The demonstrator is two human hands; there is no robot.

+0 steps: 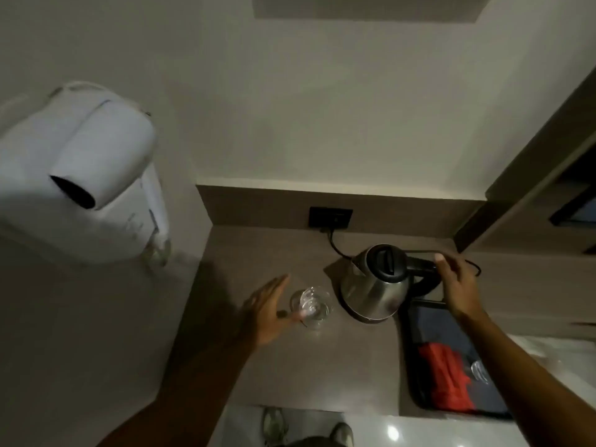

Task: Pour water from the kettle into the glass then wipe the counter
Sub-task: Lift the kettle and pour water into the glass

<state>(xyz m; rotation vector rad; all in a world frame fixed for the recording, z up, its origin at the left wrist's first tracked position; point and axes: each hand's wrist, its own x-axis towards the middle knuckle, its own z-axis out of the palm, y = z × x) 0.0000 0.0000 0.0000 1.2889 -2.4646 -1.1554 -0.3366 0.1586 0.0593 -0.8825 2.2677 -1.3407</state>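
Note:
A steel kettle [374, 285] with a black lid and handle stands on its base at the back of the brown counter [258, 366]. A clear glass [311, 306] stands just left of it. My left hand [269, 309] is spread beside the glass on its left, fingers apart, holding nothing. Over the kettle's black handle hovers my right hand [456, 285], fingers apart and not closed around it. A red cloth [446, 375] lies on a dark tray [429, 321] to the right.
The kettle's cord runs to a black wall socket [330, 217] behind it. A white wall-mounted hair dryer [87, 175] hangs at the left. A second glass [480, 371] sits on the tray. A dark cabinet [548, 175] rises at the right.

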